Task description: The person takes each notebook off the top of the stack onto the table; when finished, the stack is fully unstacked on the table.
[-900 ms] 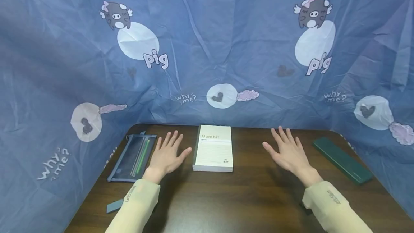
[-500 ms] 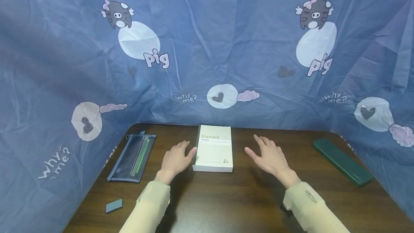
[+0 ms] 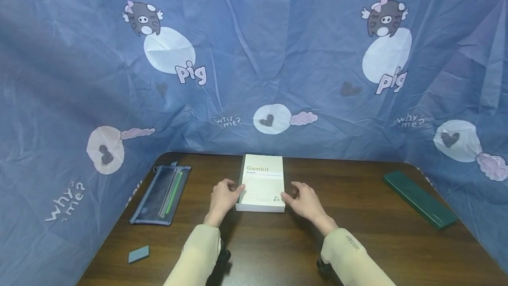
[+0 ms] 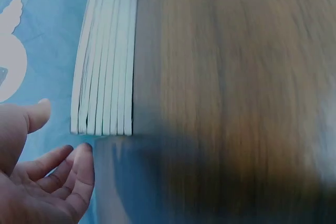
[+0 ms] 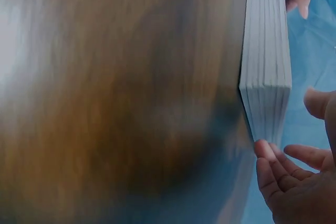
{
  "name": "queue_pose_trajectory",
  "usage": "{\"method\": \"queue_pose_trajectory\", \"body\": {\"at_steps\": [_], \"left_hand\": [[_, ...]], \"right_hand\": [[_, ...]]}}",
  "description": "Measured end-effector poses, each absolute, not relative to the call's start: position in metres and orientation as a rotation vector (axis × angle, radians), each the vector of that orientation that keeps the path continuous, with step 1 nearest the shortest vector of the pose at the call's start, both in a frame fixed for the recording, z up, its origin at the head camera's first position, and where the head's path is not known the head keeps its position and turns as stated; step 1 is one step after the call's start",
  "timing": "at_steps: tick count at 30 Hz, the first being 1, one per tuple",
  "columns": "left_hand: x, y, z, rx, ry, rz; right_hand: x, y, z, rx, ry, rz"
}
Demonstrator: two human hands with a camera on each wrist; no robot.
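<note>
A stack of several notebooks, the top cover printed "Gambit", lies flat on the table between both hands. My left hand is at the stack's left side, fingers loosely bent. In the left wrist view, its thumb and fingertips stand slightly apart from the stack's page edges. At the right side is my right hand, thumb near the lower right corner. The right wrist view has its fingertips right by the stack's side; whether they touch it I cannot tell.
On the left of the brown table lie a mesh zip pouch with green and grey sticks inside and a small blue-grey block. A dark green oblong case lies at the right. A blue printed curtain surrounds the table.
Both hands have moved inward from either side to the notebook stack, their spread fingers now bent. The stack, pouch, block and case have stayed in place.
</note>
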State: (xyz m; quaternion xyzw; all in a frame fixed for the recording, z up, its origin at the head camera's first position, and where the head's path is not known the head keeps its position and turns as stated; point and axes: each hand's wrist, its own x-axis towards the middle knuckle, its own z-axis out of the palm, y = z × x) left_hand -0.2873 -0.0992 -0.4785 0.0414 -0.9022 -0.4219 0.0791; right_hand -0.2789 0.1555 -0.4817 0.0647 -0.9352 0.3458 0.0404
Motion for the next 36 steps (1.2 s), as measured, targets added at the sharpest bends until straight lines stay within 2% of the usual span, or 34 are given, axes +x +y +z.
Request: {"method": "queue_pose_trajectory", "body": {"at_steps": [22,36], "left_hand": [[-0.29,-0.091,-0.488,0.277,-2.639,-1.334],[-0.288,-0.109,-0.487,0.306,-2.621,-1.48]], "right_hand": [[-0.279,0.138,-0.498,0.165,-2.755,1.301],[-0.277,0.137,-0.497,0.124,-2.765,1.309]]}}
